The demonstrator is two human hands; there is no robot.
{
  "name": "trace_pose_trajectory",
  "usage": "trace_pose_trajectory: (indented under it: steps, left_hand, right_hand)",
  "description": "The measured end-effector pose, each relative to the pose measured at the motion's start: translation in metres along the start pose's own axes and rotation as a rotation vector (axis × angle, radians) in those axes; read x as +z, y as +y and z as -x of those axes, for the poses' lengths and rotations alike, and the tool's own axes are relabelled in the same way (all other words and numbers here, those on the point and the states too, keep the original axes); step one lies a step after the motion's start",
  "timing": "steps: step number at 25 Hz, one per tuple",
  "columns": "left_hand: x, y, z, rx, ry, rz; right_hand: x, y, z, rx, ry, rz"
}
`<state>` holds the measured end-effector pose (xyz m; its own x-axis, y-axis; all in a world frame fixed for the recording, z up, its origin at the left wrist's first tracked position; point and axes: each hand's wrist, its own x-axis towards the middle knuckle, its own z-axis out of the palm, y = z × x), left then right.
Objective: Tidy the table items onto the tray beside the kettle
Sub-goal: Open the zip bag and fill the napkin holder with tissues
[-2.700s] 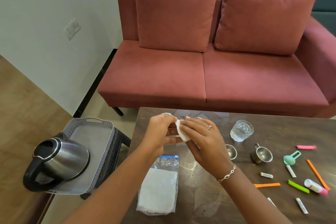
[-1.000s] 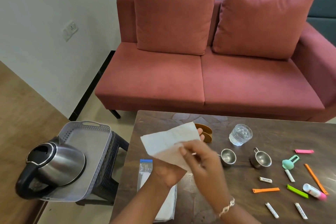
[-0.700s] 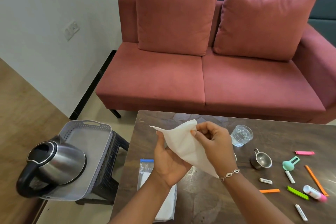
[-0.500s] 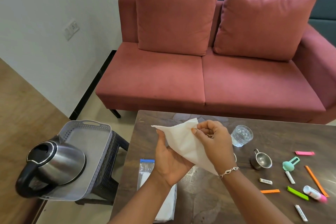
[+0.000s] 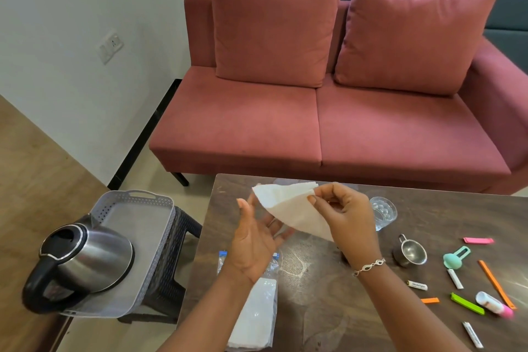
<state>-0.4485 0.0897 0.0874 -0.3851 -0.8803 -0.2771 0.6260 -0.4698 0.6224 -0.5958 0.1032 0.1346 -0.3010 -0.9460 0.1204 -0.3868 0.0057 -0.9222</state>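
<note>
Above the dark wooden table (image 5: 328,294) I hold a white paper napkin (image 5: 291,208), unfolded into a triangle. My right hand (image 5: 345,214) pinches its upper right corner. My left hand (image 5: 254,243) is under it with the palm up and fingers spread, touching its lower edge. A grey plastic tray (image 5: 137,226) sits on a dark stool to the left of the table, with a steel kettle (image 5: 83,260) on its near end. A clear zip bag of napkins (image 5: 254,311) lies on the table below my left wrist.
On the table's right part lie a drinking glass (image 5: 383,211), a steel measuring cup (image 5: 410,251), a teal scoop (image 5: 454,258), pink, orange and green clips, several small white sachets and a glue stick (image 5: 494,304). A red sofa (image 5: 328,111) stands behind the table.
The folded napkin has been opened out into a sheet. Over the last half second my left hand opened flat beneath it while the right kept its corner.
</note>
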Motion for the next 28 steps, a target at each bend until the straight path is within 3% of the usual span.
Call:
trace_pose_trajectory:
  steps: [6, 10, 13, 16, 23, 28]
  left_hand:
    - [-0.034, 0.032, -0.007, 0.095, -0.194, -0.348]
    - [-0.031, 0.056, -0.010, 0.075, -0.340, -0.832]
    - [-0.021, 0.056, -0.014, -0.016, -0.335, -1.052]
    - [-0.020, 0.052, -0.019, 0.102, -0.224, -1.271]
    - [-0.032, 0.054, -0.014, 0.165, 0.034, -1.239]
    - [0.011, 0.058, -0.014, 0.174, -0.223, -1.487]
  right_hand:
    - [-0.014, -0.006, -0.001, -0.287, -0.017, 0.217]
    - [-0.019, -0.005, -0.003, -0.356, -0.055, 0.251]
    - [-0.023, -0.004, -0.006, -0.396, -0.110, 0.230]
    - [-0.028, -0.001, -0.007, -0.420, -0.163, 0.253]
    - [-0.041, 0.006, -0.011, -0.399, -0.104, 0.272]
    - [-0.041, -0.006, -0.019, -0.422, -0.233, 0.267]
